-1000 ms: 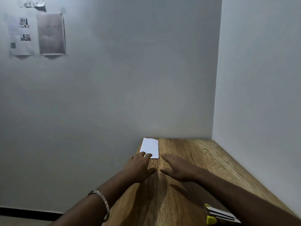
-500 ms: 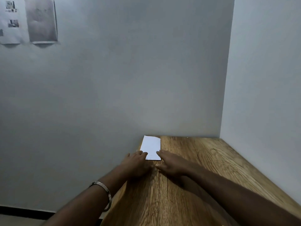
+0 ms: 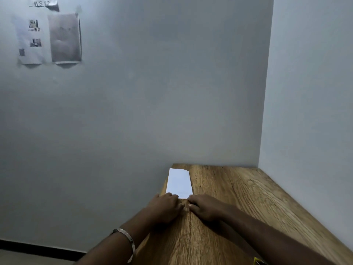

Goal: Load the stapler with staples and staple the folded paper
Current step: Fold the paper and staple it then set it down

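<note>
Both forearms reach forward over the wooden worktop (image 3: 238,197). Left hand (image 3: 165,204) and right hand (image 3: 205,206) lie flat, fingers extended, fingertips touching the near edge of the folded paper (image 3: 179,182) by the worktop's far left edge.

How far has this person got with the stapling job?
Done: the white folded paper lies flat on the wooden table. In hand: the left hand and right hand rest at its near edge. Left: the yellow stapler, barely visible at the bottom edge, is untouched; loading and stapling both remain.
</note>
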A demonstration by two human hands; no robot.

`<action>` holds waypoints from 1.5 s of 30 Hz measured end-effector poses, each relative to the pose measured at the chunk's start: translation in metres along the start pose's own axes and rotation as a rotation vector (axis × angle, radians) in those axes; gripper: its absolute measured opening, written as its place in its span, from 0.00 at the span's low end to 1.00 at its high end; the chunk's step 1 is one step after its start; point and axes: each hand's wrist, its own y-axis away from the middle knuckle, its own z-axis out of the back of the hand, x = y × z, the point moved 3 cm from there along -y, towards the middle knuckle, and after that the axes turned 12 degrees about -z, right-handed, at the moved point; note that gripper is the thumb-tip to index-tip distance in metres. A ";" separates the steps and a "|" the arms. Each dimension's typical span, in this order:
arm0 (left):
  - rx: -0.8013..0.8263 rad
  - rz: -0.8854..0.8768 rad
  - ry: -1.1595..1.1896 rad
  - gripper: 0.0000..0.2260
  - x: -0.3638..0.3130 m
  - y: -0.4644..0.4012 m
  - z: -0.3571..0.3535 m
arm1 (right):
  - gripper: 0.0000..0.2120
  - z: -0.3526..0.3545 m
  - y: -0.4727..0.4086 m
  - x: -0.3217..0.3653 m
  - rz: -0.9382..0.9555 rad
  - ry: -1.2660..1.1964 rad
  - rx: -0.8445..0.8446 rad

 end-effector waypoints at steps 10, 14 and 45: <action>-0.068 0.007 0.001 0.22 -0.054 0.084 0.004 | 0.12 0.001 0.090 0.017 -0.026 -0.063 -0.010; -0.100 -0.006 0.010 0.22 -0.076 0.117 0.007 | 0.13 0.003 0.127 0.026 -0.016 -0.055 -0.013; -0.319 -0.132 0.048 0.15 -0.092 0.176 0.012 | 0.09 0.002 0.186 0.037 0.092 0.120 -0.210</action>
